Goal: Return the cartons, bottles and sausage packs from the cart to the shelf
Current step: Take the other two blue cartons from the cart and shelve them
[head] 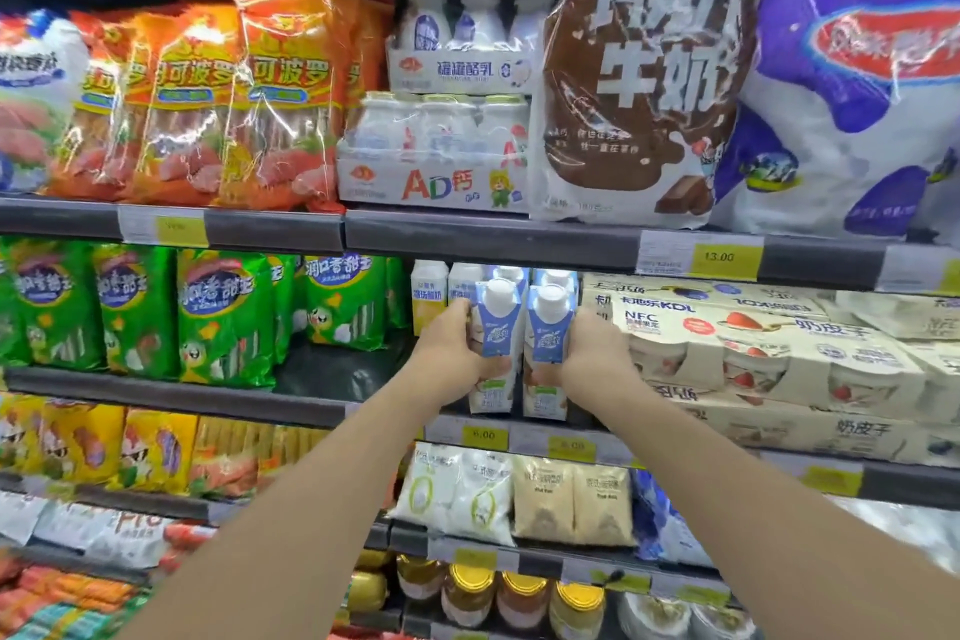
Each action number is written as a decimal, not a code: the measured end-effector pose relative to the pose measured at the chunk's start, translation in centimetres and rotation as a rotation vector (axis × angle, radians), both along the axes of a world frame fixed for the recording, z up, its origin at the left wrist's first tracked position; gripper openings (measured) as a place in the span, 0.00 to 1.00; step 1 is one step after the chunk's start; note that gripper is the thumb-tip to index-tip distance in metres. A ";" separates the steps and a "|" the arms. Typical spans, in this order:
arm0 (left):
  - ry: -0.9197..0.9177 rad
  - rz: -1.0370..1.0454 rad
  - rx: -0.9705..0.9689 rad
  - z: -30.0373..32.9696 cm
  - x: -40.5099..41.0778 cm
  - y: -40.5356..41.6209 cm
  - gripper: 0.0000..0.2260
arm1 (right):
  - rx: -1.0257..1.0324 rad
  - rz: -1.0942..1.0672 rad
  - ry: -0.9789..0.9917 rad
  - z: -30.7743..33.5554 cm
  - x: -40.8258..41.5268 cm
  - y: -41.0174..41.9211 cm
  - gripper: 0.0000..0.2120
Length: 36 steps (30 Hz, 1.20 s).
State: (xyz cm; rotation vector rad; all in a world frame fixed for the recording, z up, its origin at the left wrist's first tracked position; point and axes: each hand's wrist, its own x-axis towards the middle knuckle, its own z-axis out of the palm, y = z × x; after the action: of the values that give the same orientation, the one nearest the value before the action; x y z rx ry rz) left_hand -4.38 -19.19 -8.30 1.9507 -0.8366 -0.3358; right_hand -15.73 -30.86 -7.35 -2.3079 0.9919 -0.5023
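Two white and blue cartons with round white caps stand side by side at the front of the middle shelf [311, 403]. My left hand [457, 346] grips the left carton [494, 327] from its left side. My right hand [592, 353] grips the right carton [546, 327] from its right side. The two cartons touch each other, and their bases rest near the shelf's front edge. More cartons of the same kind stand behind them, and yellow-labelled cartons [429, 296] stand behind to the left. The cart is out of view.
Green sausage packs [223, 317] hang left of the cartons, with a dark gap between them. Stacked beige yoghurt multipacks [753, 353] crowd the right. Orange sausage packs [218, 99] and small bottle packs [436, 146] fill the shelf above. Pouches and jars sit below.
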 end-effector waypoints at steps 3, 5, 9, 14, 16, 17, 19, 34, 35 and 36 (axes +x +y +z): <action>0.019 -0.033 -0.008 -0.3 1.2 -0.2 0.20 | -0.009 -0.035 0.000 -0.1 0.8 -0.1 0.17; 0.011 -0.064 -0.007 -0.4 1.7 -0.2 0.21 | 0.004 -0.060 -0.027 -0.3 1.1 -0.3 0.19; 0.007 -0.116 -0.032 -0.7 2.4 -0.3 0.24 | 0.024 -0.120 -0.051 -0.1 1.5 0.0 0.23; 0.023 -0.137 -0.056 -0.9 2.6 -0.4 0.24 | 0.041 -0.111 -0.051 0.1 0.9 -0.1 0.23; 0.025 -0.135 -0.062 -1.0 2.5 -0.5 0.24 | 0.034 -0.110 -0.034 0.0 0.7 -0.3 0.23; 0.024 -0.135 -0.064 -1.0 2.4 -0.5 0.24 | 0.031 -0.107 -0.035 0.0 0.5 -0.3 0.24; 0.023 -0.132 -0.066 -1.1 2.2 -0.6 0.24 | 0.022 -0.117 -0.026 -0.2 0.5 -0.5 0.23; -0.111 -0.020 0.091 -2.6 1.4 -0.5 0.18 | 0.042 -0.185 -0.124 -2.9 0.7 0.7 0.31; -0.108 -0.019 0.087 -2.7 1.4 -0.5 0.18 | 0.044 -0.180 -0.129 -2.8 0.6 0.7 0.30; -0.107 -0.020 0.083 -2.6 1.4 -0.4 0.18 | 0.047 -0.177 -0.128 -2.6 0.5 0.8 0.29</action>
State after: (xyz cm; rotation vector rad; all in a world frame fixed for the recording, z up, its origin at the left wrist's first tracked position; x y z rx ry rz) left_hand -3.02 -19.63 -10.94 2.0530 -0.9243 -0.2839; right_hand -15.22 -30.06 -9.98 -2.1289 1.1374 -0.6823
